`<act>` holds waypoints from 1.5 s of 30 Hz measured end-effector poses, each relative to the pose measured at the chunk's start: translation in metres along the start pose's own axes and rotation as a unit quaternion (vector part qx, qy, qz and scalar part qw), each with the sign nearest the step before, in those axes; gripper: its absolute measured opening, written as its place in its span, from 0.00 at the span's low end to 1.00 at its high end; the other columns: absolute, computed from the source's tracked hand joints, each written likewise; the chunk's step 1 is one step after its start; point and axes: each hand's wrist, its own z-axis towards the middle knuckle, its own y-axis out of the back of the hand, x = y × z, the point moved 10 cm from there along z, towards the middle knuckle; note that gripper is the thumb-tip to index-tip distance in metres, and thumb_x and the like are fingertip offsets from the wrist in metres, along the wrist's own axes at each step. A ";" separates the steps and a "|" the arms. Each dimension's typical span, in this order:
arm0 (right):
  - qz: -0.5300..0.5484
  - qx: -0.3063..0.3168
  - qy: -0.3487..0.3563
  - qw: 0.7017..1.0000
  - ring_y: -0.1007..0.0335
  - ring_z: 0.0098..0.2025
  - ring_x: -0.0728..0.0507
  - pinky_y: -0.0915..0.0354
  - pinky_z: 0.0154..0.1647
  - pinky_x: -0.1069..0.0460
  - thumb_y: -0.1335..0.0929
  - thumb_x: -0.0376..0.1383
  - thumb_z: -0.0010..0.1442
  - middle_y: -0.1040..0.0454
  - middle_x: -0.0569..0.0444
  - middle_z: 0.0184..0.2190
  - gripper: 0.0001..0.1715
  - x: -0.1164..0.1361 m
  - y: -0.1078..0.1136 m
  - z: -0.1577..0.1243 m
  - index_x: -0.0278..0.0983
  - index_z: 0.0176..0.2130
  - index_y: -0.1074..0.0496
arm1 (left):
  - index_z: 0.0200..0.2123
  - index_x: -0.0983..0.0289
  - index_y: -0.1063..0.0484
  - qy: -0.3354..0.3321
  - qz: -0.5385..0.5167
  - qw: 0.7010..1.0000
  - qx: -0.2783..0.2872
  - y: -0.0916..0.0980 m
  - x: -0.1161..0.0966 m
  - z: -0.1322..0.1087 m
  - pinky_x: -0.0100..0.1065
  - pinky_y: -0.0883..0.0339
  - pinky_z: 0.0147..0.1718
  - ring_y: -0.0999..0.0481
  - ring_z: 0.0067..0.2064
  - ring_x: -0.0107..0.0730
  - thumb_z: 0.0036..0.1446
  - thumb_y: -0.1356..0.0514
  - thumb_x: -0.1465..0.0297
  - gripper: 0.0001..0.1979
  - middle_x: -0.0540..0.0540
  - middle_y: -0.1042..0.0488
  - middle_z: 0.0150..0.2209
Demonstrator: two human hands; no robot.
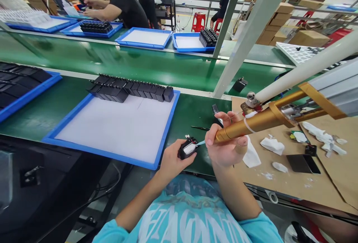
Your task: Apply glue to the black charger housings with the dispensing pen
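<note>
My left hand point(175, 159) is closed around a small black plastic housing point(183, 153), tilted so its open side faces up. White paste point(189, 148) lies inside the housing. My right hand point(225, 146) grips the front of a gold glue dispensing gun point(243, 126). Its pale blue nozzle point(201, 143) reaches the right edge of the housing. Behind my right hand a black part point(216, 112) lies on the green bench, partly hidden by the fingers. A thin black tool point(200, 128) rests left of it.
A blue-rimmed tray point(109, 155) holds rows of black housings point(140, 89) along its far side. Cardboard point(279, 183) at right carries crumpled white wipes point(272, 146) and a black plate point(303, 163). Slanted metal posts point(247, 30) rise beyond my hands. A co-worker point(125, 4) sits across the green conveyor point(134, 62).
</note>
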 end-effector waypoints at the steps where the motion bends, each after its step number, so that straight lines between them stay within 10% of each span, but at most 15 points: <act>1: 0.002 -0.001 -0.002 1.000 0.36 0.16 0.54 0.45 0.09 0.54 0.35 0.54 0.56 0.30 0.54 0.44 0.25 0.000 0.000 0.000 0.45 0.49 0.29 | 0.41 0.62 0.30 0.004 -0.002 1.000 0.003 -0.001 0.002 0.000 0.27 0.36 0.24 0.29 0.26 0.27 0.52 0.35 0.65 0.13 0.48 0.24 0.31; 22: 0.024 0.042 -0.004 0.999 0.35 0.16 0.54 0.42 0.09 0.54 0.35 0.52 0.58 0.31 0.56 0.43 0.18 -0.002 -0.020 -0.004 0.44 0.42 0.30 | 0.46 0.62 0.32 -0.109 -0.035 0.993 -0.040 -0.015 -0.019 0.008 0.35 0.27 0.40 0.20 0.41 0.37 0.52 0.34 0.68 0.17 0.56 0.21 0.43; 39: -0.038 -0.032 0.021 0.999 0.39 0.15 0.53 0.49 0.08 0.53 0.39 0.52 0.58 0.30 0.53 0.44 0.25 0.005 0.020 0.005 0.47 0.51 0.31 | 0.52 0.61 0.32 -0.067 0.085 0.994 0.033 -0.011 0.001 0.015 0.48 0.37 0.57 0.32 0.59 0.45 0.56 0.35 0.64 0.22 0.59 0.29 0.57; 45: -0.034 -0.038 0.023 0.998 0.39 0.15 0.52 0.48 0.10 0.51 0.39 0.50 0.59 0.30 0.52 0.45 0.23 0.007 0.032 0.004 0.47 0.52 0.31 | 0.51 0.60 0.30 -0.072 0.031 0.997 0.024 -0.020 -0.004 0.027 0.40 0.31 0.49 0.24 0.46 0.36 0.59 0.43 0.74 0.16 0.53 0.21 0.44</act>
